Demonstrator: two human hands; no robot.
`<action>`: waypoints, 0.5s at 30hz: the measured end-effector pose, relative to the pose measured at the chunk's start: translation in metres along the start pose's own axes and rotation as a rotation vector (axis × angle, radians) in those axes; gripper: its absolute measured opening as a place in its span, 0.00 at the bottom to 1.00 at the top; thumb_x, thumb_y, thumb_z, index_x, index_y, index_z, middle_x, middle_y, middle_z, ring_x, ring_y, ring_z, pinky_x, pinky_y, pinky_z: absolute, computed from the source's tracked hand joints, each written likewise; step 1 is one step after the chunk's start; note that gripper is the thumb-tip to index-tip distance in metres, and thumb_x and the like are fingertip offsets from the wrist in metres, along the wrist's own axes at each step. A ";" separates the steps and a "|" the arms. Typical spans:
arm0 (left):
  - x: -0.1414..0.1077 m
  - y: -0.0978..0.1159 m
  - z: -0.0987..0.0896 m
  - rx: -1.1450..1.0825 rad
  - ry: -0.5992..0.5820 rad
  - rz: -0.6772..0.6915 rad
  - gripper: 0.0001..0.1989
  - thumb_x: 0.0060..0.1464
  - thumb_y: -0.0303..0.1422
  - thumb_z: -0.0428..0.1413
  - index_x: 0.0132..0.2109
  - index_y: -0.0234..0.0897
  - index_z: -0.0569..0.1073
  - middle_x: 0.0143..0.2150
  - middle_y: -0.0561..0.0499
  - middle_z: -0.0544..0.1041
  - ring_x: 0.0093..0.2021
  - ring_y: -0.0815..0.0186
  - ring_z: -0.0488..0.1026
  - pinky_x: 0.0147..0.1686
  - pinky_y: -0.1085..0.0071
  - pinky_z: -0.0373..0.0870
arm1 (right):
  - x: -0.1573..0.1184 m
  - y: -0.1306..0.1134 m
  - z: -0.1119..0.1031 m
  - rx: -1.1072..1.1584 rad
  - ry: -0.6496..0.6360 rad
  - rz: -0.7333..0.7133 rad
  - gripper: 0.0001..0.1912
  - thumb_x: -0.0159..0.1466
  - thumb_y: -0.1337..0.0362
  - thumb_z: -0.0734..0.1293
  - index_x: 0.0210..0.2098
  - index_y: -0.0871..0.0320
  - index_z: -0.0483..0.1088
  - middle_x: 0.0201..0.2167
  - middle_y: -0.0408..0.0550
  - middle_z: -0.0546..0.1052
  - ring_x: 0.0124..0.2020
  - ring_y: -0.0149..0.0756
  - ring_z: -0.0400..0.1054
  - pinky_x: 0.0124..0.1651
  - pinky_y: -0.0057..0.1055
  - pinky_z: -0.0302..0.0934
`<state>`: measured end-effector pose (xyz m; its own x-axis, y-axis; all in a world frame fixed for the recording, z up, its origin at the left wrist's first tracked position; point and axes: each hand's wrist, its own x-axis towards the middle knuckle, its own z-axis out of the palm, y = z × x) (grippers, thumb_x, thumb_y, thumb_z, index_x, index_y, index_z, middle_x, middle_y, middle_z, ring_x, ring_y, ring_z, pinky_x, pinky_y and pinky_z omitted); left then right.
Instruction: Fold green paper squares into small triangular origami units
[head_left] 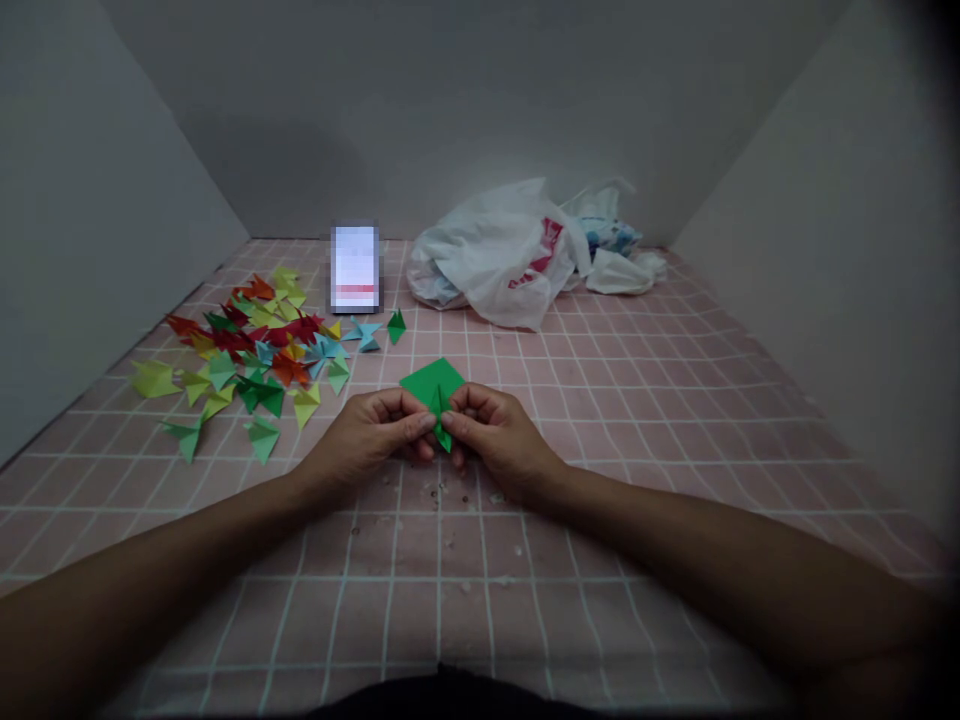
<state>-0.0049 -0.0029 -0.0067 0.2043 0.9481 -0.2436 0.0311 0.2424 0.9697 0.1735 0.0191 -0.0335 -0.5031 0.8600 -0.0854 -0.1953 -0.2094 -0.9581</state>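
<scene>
Where left hand (366, 437) meets right hand (501, 437), green origami paper (429, 382) clamped in both grips

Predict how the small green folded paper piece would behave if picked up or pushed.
The small green folded paper piece is probably very light. Its creases likely stiffen it, though the sharp tips may bend if pinched. Resting on narrow edges, it would probably tip or skid if pushed.

The left hand (367, 435) and right hand (499, 435) pinched a folded green paper (433, 382) between them. Left of the paper lay a big heap of bright paper shapes (247, 350). Behind the paper sat a white plastic bag (491, 255) and a phone (355, 268).
</scene>
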 end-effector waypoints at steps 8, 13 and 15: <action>-0.001 0.001 0.001 0.051 0.007 0.033 0.12 0.50 0.36 0.64 0.28 0.36 0.71 0.22 0.55 0.75 0.22 0.71 0.71 0.26 0.75 0.67 | 0.001 0.005 -0.002 0.009 -0.032 -0.002 0.12 0.62 0.59 0.70 0.30 0.56 0.63 0.17 0.36 0.70 0.15 0.26 0.63 0.19 0.23 0.61; -0.002 0.002 0.002 0.123 0.045 0.059 0.11 0.49 0.35 0.63 0.28 0.36 0.69 0.19 0.57 0.72 0.20 0.72 0.69 0.24 0.76 0.64 | 0.000 0.003 0.000 -0.016 -0.049 0.002 0.12 0.62 0.58 0.69 0.29 0.56 0.64 0.16 0.36 0.70 0.15 0.26 0.63 0.19 0.23 0.60; -0.002 0.002 0.002 0.142 0.047 0.075 0.11 0.49 0.35 0.63 0.28 0.36 0.69 0.19 0.57 0.72 0.20 0.72 0.68 0.24 0.75 0.65 | 0.000 0.001 0.000 -0.024 -0.048 0.008 0.12 0.62 0.58 0.69 0.29 0.56 0.63 0.15 0.36 0.69 0.15 0.26 0.63 0.19 0.23 0.60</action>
<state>-0.0031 -0.0050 -0.0040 0.1658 0.9718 -0.1680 0.1561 0.1423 0.9774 0.1734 0.0185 -0.0349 -0.5446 0.8348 -0.0808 -0.1705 -0.2046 -0.9639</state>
